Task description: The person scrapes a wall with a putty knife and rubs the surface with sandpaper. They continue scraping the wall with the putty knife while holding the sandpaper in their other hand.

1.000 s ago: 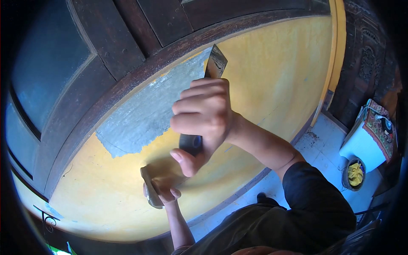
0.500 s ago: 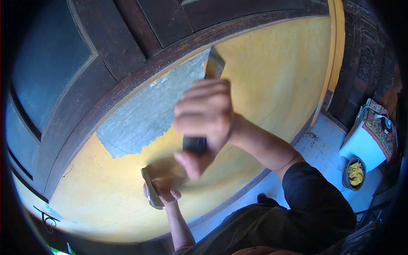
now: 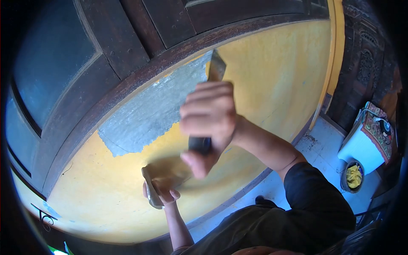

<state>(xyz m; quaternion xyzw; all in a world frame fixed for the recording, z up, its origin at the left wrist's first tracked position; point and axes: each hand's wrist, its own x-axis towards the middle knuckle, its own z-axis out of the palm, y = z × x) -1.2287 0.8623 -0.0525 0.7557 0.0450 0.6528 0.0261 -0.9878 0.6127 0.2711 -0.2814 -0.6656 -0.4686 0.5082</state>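
Note:
My right hand (image 3: 209, 112) is closed around the dark handle of a scraper (image 3: 217, 68). Its flat metal blade points up and lies against the wall or very near it, at the right end of a bare grey patch (image 3: 148, 110). Yellow paint (image 3: 272, 76) surrounds this patch, which has a ragged lower edge. Lower down, my left hand (image 3: 171, 198) grips a shallow, tan, pan-like thing (image 3: 150, 187) whose exact kind I cannot make out. It is held close to the wall beneath the patch. My right hand is slightly blurred.
Dark wooden framing (image 3: 127, 80) with panes runs above the wall. At the right, a white stand (image 3: 361, 146) bears a patterned cloth, with a bucket (image 3: 344, 180) holding yellow material beside it. Crumbs lie on the tiled floor (image 3: 318, 148). A black iron bracket (image 3: 42, 214) is at lower left.
The view has shifted slightly. My right hand and the scraper appear a little further right and lower. My left hand keeps its hold with hardly any movement.

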